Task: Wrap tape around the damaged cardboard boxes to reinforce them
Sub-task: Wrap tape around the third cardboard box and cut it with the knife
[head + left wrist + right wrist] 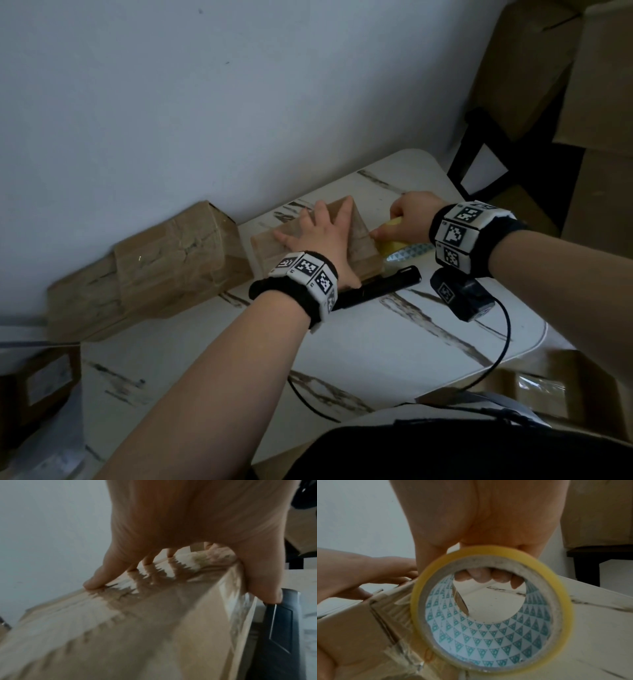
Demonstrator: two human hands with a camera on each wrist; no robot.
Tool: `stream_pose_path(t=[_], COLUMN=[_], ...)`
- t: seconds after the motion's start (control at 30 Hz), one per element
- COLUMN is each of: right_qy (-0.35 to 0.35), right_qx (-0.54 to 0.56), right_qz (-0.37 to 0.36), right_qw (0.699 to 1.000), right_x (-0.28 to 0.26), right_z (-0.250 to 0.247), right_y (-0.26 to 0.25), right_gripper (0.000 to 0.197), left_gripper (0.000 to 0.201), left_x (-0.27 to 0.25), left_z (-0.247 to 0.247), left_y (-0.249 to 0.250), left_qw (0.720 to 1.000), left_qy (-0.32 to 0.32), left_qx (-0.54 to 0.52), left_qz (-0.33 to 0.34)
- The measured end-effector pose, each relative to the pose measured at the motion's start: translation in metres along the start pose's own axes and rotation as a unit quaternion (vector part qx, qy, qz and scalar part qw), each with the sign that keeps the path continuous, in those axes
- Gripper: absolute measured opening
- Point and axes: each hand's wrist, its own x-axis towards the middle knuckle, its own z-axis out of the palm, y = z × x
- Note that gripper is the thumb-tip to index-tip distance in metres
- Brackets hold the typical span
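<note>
A small cardboard box (364, 250) with clear tape over it sits on the white marble-patterned table (376, 342). My left hand (318, 236) lies flat on top of the box with fingers spread and thumb down its near side. The left wrist view shows those fingers (96, 580) pressing the torn, taped top (120, 635). My right hand (407, 219) grips a yellow tape roll (394, 245) just right of the box. In the right wrist view the fingers (488, 520) curl through the roll's triangle-printed core (488, 642), and the roll touches the box's side (351, 622).
A black, pen-like tool (376, 284) lies on the table just in front of the box. A larger taped cardboard box (147, 270) leans against the wall at left. More cardboard boxes (582, 102) and a black chair (479, 154) stand at right. A black cable (503, 342) hangs over the table edge.
</note>
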Motion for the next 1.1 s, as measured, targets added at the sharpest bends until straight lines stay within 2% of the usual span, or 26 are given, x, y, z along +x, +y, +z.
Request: stream_pose_path(t=[0.13,0.2,0.3,0.43,0.57,0.63,0.77,0.97,1.1], right_qy=[0.017,0.046,0.065,0.065,0.041,0.024,0.075,0.099,0.105], right_qx=[0.016,0.094,0.229,0.302,0.368,0.342,0.199,0.042,0.043], right_qz=[-0.006,-0.007,-0.014,-0.022,-0.054,-0.056,-0.057,-0.03,-0.01], right_qw=[1.0,0.994,0.971,0.951,0.927,0.938,0.975,0.994,0.993], right_x=[-0.004,-0.005,-0.002,-0.007,-0.017,-0.024,-0.036,-0.046,-0.054], right_z=[-0.013,-0.027,-0.051,-0.069,-0.076,-0.079,-0.081,-0.077,-0.061], right_y=[-0.003,-0.006,-0.013,-0.031,-0.049,-0.056,-0.068,-0.075,-0.062], right_gripper=[0.052,0.051,0.046,0.044,0.048,0.045,0.04,0.043,0.041], left_gripper=[0.131,0.127,0.119,0.113,0.114,0.113,0.111,0.109,0.11], left_x=[-0.007,-0.013,-0.02,-0.027,-0.03,-0.033,-0.037,-0.035,-0.033], left_z=[-0.005,-0.009,-0.011,-0.008,-0.007,-0.004,0.001,0.005,0.007], left_y=[-0.011,-0.022,-0.04,-0.052,-0.062,-0.07,-0.078,-0.085,-0.086], left_qw=[0.999,0.997,0.99,0.965,0.949,0.948,0.941,0.935,0.939], left_qy=[0.024,0.05,0.093,0.176,0.2,0.207,0.215,0.216,0.208], left_qx=[-0.021,-0.054,-0.107,-0.194,-0.242,-0.236,-0.249,-0.263,-0.247], left_qz=[0.011,0.016,0.024,0.034,0.045,0.059,0.074,0.096,0.122])
